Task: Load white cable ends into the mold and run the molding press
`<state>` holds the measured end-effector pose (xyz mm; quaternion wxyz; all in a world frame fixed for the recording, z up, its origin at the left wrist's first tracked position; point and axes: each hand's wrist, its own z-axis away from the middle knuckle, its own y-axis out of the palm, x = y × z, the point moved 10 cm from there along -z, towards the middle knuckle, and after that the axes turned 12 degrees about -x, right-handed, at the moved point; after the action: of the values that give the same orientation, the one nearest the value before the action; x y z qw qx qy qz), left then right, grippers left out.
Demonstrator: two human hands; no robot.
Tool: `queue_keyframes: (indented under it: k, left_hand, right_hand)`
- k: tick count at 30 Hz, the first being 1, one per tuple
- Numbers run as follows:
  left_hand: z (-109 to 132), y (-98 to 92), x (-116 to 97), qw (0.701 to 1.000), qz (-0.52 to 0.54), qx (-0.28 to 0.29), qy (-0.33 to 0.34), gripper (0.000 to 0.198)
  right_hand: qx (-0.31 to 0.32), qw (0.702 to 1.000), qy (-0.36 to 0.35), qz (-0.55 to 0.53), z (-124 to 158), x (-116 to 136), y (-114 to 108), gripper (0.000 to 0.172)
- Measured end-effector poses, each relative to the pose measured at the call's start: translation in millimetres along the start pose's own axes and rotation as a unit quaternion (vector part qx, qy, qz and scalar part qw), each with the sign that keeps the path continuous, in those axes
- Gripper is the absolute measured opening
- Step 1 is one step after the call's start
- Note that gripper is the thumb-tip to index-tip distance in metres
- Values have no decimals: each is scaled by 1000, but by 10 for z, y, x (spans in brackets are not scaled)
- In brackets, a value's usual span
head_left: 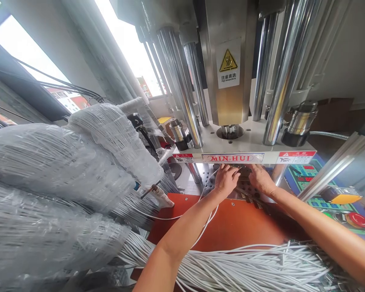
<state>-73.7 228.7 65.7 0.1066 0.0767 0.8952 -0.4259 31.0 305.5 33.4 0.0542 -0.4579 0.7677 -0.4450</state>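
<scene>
Two bare hands work side by side under the front edge of a vertical press (232, 140), the left hand (226, 180) and the right hand (261, 180) both curled down over a perforated metal mould plate (246, 188). Fingers bent, each hand seems to close on something small among the metal pieces there, but from here the grip of either one can't be made out as clenched or released.

A single white wire (208, 215) rises past the left forearm to the plate. A thick sheaf of white wires (240, 267), dozens at least and too many to count, fans across the front of an orange-red surface (237, 227), with small metal ends at its far right.

At least four chrome columns (287, 69) stand around the press head, which bears one yellow heat-warning label (228, 61). The white front bar (232, 158) reads MIN-HUI. To the left lie three or so huge coils of wire (54, 162), bound in glossy plastic film. To the right, a green control panel (319, 190) carries one red button (357, 220).
</scene>
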Motion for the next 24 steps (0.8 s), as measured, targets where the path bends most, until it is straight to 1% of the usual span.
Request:
queue_keyframes:
  k: [2, 4, 8, 11, 13, 15, 17, 18, 20, 22, 24]
  left_hand:
    - [-15, -88, 88, 1000, -5, -24, -19, 20]
    - [-26, -148, 182, 998, -21, -35, -38, 20]
    - [-13, -164, 266, 998, -29, -19, -45, 19]
    - [-9, -167, 286, 998, -7, -16, -52, 20]
    - [-19, -185, 320, 997, 12, -21, -70, 23]
    - [-28, -256, 352, 995, 31, -32, -87, 26]
    - [-10, -420, 334, 994, 50, -47, -84, 28]
    - [22, -536, 301, 994, 61, -50, -76, 28]
    - [162, -835, 199, 994, 89, -45, -54, 26]
    - [424, -1205, 73, 991, 121, -35, -37, 25]
    - [803, -1622, -57, 988, 149, -43, -15, 26]
  right_hand:
    - [-4, 999, -40, -3, 9, 115, -1, 60]
    - [-4, 996, -84, 5, 12, 235, 9, 61]
    - [14, 988, -147, 38, 12, 406, 46, 56]
    - [25, 985, -162, 53, 11, 446, 66, 53]
    - [24, 985, -162, 60, 21, 444, 78, 58]
    - [18, 985, -160, 60, 51, 446, 80, 67]
    - [11, 987, -151, 49, 101, 446, 36, 77]
    - [6, 988, -146, 40, 138, 451, -17, 81]
    - [0, 989, -150, 14, 251, 487, -189, 86]
    - [8, 986, -167, -12, 435, 536, -401, 86]
    - [34, 983, -179, -30, 674, 564, -585, 87]
